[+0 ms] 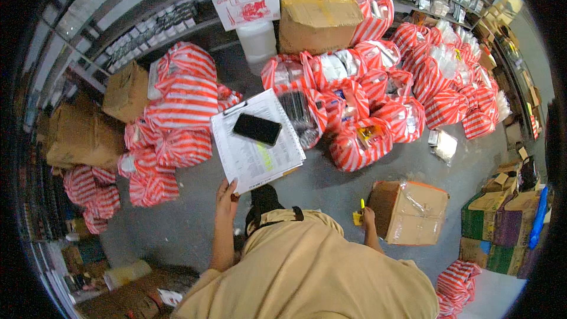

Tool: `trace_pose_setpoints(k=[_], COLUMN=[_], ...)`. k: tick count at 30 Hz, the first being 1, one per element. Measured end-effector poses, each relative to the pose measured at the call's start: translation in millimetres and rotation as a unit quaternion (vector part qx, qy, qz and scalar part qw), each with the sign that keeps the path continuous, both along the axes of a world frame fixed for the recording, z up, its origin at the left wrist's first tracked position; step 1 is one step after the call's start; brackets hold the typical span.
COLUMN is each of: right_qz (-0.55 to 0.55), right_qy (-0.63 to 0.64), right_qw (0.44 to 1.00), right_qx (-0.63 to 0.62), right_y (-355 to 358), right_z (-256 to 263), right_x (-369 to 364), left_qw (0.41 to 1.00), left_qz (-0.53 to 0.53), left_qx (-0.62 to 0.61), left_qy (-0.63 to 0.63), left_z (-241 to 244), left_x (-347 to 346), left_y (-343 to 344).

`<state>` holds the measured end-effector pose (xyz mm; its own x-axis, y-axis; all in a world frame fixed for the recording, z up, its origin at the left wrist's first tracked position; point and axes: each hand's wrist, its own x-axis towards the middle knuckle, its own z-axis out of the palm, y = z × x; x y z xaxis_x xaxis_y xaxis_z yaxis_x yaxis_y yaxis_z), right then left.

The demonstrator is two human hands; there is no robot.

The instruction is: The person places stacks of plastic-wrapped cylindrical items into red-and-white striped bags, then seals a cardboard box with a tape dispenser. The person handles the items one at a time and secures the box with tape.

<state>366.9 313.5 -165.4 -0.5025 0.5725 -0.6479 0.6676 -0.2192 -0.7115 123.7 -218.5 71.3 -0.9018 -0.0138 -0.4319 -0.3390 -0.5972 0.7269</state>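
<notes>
My left hand [227, 196] grips the lower left corner of a clipboard with printed sheets [239, 155], some lines marked in yellow. A black smartphone [257, 129] lies flat on the sheets. On the other side of my body, my right hand [368, 218] holds a yellow highlighter [362, 204], and a small yellow piece [357, 218] shows beside the fingers; I cannot tell what it is. Just right of that hand stands a taped cardboard box [416, 212]. Beyond the clipboard, a striped bag holding black items [297, 108] sits on the floor.
Red-and-white striped plastic bags [181, 102] are piled at the left, more [443, 71] at the back right. A large carton [319, 17] and a white box [248, 2] stand by the shelves. A clear packet [443, 146] lies on the floor [328, 190]. Green and purple cartons [500, 221] stand right.
</notes>
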Motion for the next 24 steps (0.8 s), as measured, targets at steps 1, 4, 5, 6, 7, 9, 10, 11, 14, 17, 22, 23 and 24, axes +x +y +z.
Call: trace_pose_setpoints(k=[1,4,5,6,7,9,10,11,14,17,22,23,24], right_qz=[-0.012,0.031,0.091,0.121,0.148,0.285,0.267,0.252,0.296,0.336,0.273,0.269,0.273], right_qy=[0.016,0.020,-0.002,-0.016,-0.027,0.016,0.044,0.072,0.136,0.155,0.082,0.056,0.041], right_qw=[1.000,0.999,0.995,0.990,0.984,0.943,0.952,0.959,0.930,0.898,0.936,0.930,0.927], right_qx=[0.005,0.026,0.042,0.071,0.099,0.171,0.140,0.106,0.170,0.238,0.206,0.244,0.255], right_y=[-17.5,-74.6,-98.6,-124.2,-148.9,-194.2,-218.0,-248.2,-285.9,-291.1,-308.6,-307.6,-306.5], right_z=[-4.4,-3.9,4.1,4.3,1.4,14.0,22.1,34.0,37.5,26.8,68.6,66.4,64.1], right_x=[-33.2,-122.3,-149.6,-179.9,-210.7,-268.9,-293.1,-321.2,-370.0,-401.1,-453.5,-459.9,-469.1], left_qw=[1.000,0.999,0.999,0.998,0.998,0.998,0.997,0.996,0.995,0.995,0.994,0.994,0.994], left_qz=[0.008,0.010,0.015,0.023,0.025,0.033,0.032,0.035,0.058,0.056,0.073,0.076,0.073], left_qx=[0.008,-0.012,-0.020,-0.028,-0.029,-0.045,-0.048,-0.053,-0.053,-0.039,-0.008,0.003,0.000], left_qy=[0.006,0.028,0.038,0.051,0.050,0.035,0.048,0.060,0.059,0.078,0.076,0.079,0.076], left_z=[1.2,-15.8,-6.1,3.1,7.0,13.8,17.4,22.0,30.6,34.0,16.4,13.3,10.0], left_x=[-20.6,-79.8,-96.5,-116.5,-139.6,-171.2,-185.7,-200.2,-236.7,-265.3,-289.7,-298.5,-308.9], left_y=[-17.9,-87.4,-97.8,-110.1,-122.8,-157.0,-170.5,-186.7,-206.5,-219.3,-249.5,-252.6,-256.4])
